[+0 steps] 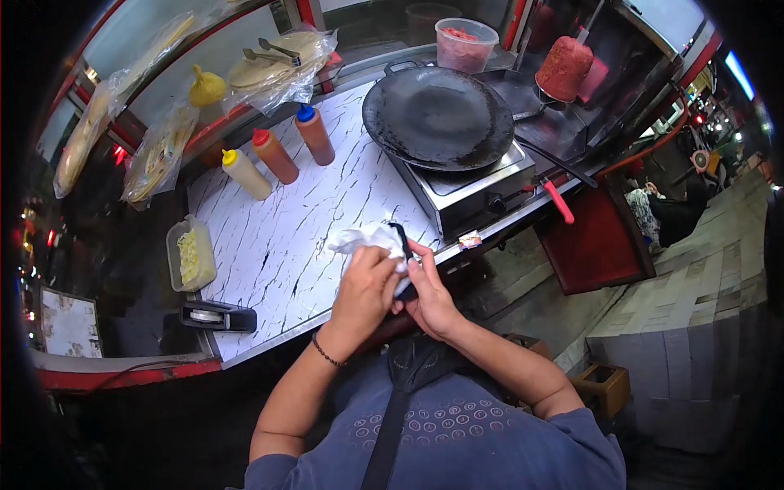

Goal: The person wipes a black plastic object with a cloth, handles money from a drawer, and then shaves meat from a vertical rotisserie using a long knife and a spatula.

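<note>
The counter [278, 237] is a white slab veined in black like marble, edged in metal and set in a red-framed street stall. It is dark outside. Grey paving [694, 302] runs off at three o'clock, and small coloured lights show at the far left and right edges.

At one o'clock from the hands a steel gas stove [469, 184] stands on the counter, carrying a wide black pan [437, 114] with nothing visible in it. Beyond the pan, at twelve o'clock, a clear tub [465, 45] holds red chopped meat. A reddish cone of meat [563, 67] stands upright at one o'clock.

At eleven o'clock three squeeze bottles stand in a slanted row: one yellow-capped [245, 174], one red-capped [273, 155] and one blue-capped [314, 135]. Behind them, flatbreads lie in a clear bag [278, 65] with metal tongs [273, 51] on top. At nine o'clock a lidded clear box [190, 255] holds pale yellow shreds, and a black tape dispenser [216, 316] sits just below it near the counter's edge.

Both hands meet at the near edge of the counter, dead centre. The left hand [363, 290] has its fingers curled and pressed onto a white crumpled wad [359, 239]. The right hand [429, 298] is closed around a dark narrow object [400, 237] that rises between the two hands and touches the wad. What that object is cannot be told.
</note>
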A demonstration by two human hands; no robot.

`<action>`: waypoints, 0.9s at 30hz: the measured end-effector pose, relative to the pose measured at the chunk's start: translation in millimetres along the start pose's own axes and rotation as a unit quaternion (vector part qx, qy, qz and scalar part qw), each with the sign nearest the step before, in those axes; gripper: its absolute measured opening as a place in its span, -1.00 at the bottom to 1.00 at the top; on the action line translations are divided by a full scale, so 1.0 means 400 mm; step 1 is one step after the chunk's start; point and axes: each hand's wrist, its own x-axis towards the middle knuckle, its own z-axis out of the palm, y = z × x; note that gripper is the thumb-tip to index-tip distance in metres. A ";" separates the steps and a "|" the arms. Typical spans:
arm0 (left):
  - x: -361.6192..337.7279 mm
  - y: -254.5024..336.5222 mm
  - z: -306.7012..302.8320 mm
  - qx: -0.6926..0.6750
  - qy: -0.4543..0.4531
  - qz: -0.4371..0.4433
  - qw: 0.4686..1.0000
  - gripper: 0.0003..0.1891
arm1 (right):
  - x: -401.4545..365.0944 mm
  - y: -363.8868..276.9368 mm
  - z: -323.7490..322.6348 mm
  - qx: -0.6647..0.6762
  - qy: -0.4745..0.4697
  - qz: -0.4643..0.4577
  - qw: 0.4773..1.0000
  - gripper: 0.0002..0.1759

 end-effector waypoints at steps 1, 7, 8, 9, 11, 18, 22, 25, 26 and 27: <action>-0.007 0.014 0.000 -0.021 -0.035 0.007 0.999 -0.83 | 0.011 -0.001 -0.009 -0.024 0.030 0.002 0.999 -0.53; -0.012 0.014 -0.044 -0.063 -0.120 -0.005 0.991 -0.89 | 0.017 0.024 -0.045 -0.093 0.000 -0.007 0.996 -0.50; -0.015 -0.002 -0.056 -0.100 -0.143 -0.006 0.985 -0.87 | 0.018 0.026 -0.051 -0.101 -0.034 -0.003 0.994 -0.49; -0.022 -0.017 -0.070 -0.137 -0.166 -0.008 0.976 -0.85 | 0.017 0.016 -0.043 -0.072 -0.042 0.012 0.997 -0.48; -0.046 -0.031 -0.102 -0.267 -0.052 -0.133 0.953 -0.83 | 0.020 -0.003 -0.048 -0.028 -0.075 0.036 0.996 -0.46; -0.005 0.016 -0.091 0.156 0.067 -0.014 0.985 -0.80 | 0.019 -0.027 0.000 0.000 -0.090 0.039 0.995 -0.44; 0.004 0.011 -0.048 0.105 0.005 -0.003 0.994 -0.82 | 0.028 -0.015 -0.001 -0.081 -0.065 0.029 0.994 -0.44; -0.018 0.032 -0.036 0.051 -0.036 -0.012 0.998 -0.85 | 0.045 0.002 -0.008 -0.087 -0.054 -0.021 0.995 -0.46; -0.020 0.031 -0.034 0.046 -0.044 -0.030 0.998 -0.85 | 0.043 0.004 -0.009 -0.068 -0.060 -0.014 0.996 -0.45; -0.021 0.030 -0.030 0.040 -0.054 -0.047 0.997 -0.86 | 0.038 0.008 -0.015 -0.066 -0.057 -0.015 0.996 -0.45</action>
